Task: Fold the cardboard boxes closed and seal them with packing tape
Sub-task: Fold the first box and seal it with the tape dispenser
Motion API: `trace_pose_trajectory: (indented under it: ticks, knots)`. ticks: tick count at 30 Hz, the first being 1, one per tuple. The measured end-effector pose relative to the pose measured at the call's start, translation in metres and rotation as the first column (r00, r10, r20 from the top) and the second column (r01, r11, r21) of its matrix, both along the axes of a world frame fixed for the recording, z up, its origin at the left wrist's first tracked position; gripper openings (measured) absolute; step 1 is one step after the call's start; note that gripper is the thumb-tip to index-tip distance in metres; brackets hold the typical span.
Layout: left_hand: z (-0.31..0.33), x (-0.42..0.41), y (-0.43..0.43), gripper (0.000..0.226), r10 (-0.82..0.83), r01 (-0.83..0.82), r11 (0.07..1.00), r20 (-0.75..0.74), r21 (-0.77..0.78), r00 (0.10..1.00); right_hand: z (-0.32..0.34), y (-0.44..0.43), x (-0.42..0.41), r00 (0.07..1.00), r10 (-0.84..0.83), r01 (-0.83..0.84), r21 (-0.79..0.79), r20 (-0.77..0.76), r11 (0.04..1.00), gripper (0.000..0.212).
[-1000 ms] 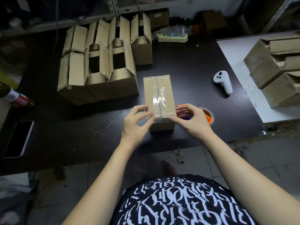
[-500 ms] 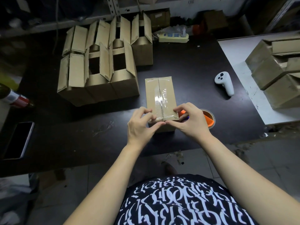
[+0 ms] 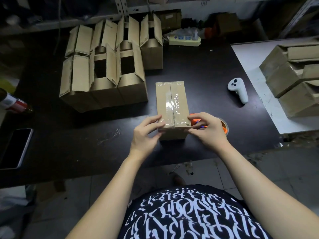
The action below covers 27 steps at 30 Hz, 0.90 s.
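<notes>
A closed cardboard box (image 3: 172,100) stands on the dark table (image 3: 198,69), with a strip of clear tape along its top seam. My left hand (image 3: 146,133) holds the box's near left top corner, thumb on the tape end. My right hand (image 3: 207,130) grips the near right corner, fingers curled over the edge. Behind my right hand lies an orange tape dispenser (image 3: 224,126), mostly hidden. Several open boxes (image 3: 107,69) with raised flaps stand at the back left.
A white controller (image 3: 239,89) lies right of the box. Stacked cardboard boxes (image 3: 296,78) sit on a white surface at the far right. A phone (image 3: 15,147) and a bottle (image 3: 13,104) lie at the left. A power strip (image 3: 184,40) is at the back.
Both hands moved from the tape on the box's near top down to its near corners. The tape end now lies flat over the front edge.
</notes>
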<state>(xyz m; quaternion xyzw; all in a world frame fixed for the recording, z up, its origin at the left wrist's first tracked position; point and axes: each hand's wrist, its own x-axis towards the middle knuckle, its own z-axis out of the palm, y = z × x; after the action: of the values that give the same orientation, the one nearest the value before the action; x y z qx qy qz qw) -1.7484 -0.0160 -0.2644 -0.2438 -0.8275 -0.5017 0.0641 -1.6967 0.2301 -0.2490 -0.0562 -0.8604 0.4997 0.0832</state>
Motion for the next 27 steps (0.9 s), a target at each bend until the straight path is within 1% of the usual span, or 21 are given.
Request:
trace_pose_trajectory:
  ticks: [3, 5, 6, 8, 10, 12, 16, 20, 22, 27]
  knots:
    - [0.01, 0.005, -0.002, 0.049, 0.041, -0.072, 0.991, 0.248, 0.115, 0.968, -0.001, 0.0, 0.001, 0.996, -0.037, 0.047, -0.132, 0.079, 0.99, 0.046]
    - [0.011, 0.006, -0.003, 0.063, 0.08, -0.141, 0.981, 0.377, 0.137, 0.923, -0.002, 0.001, 0.003, 0.993, -0.034, 0.051, -0.162, 0.11, 0.985, 0.052]
    - [0.01, 0.006, -0.003, 0.066, 0.103, -0.175, 0.975, 0.423, 0.135, 0.9, -0.002, 0.0, 0.003, 0.992, -0.025, 0.046, -0.168, 0.125, 0.985, 0.057]
    - [0.006, 0.007, -0.002, 0.064, 0.143, -0.249, 0.957, 0.507, 0.149, 0.85, 0.001, -0.005, 0.004, 0.987, -0.003, 0.03, -0.167, 0.16, 0.985, 0.064]
    - [0.002, 0.01, 0.003, 0.057, 0.136, -0.278, 0.946, 0.574, 0.167, 0.808, 0.005, -0.015, 0.003, 0.986, -0.012, 0.031, -0.115, 0.168, 0.993, 0.062]
    - [-0.003, 0.014, 0.01, 0.05, 0.126, -0.265, 0.952, 0.587, 0.155, 0.799, 0.008, -0.022, -0.001, 0.987, -0.058, 0.069, -0.07, 0.152, 0.995, 0.055]
    - [-0.011, 0.006, 0.016, 0.047, 0.164, -0.269, 0.957, 0.566, 0.107, 0.808, 0.011, -0.037, -0.007, 0.986, -0.116, 0.121, -0.041, 0.117, 0.992, 0.042]
    - [-0.009, -0.011, 0.022, 0.047, 0.166, -0.281, 0.952, 0.572, 0.118, 0.803, 0.005, -0.057, -0.016, 0.982, -0.152, 0.156, -0.033, 0.114, 0.987, 0.042]
    - [-0.007, -0.022, 0.026, 0.047, 0.166, -0.287, 0.95, 0.577, 0.124, 0.8, 0.004, -0.059, -0.025, 0.977, -0.169, 0.178, -0.062, 0.13, 0.982, 0.042]
    - [0.004, -0.057, 0.045, 0.046, 0.154, -0.251, 0.963, 0.566, 0.097, 0.81, 0.009, -0.045, -0.06, 0.971, -0.19, 0.203, -0.082, 0.147, 0.976, 0.036]
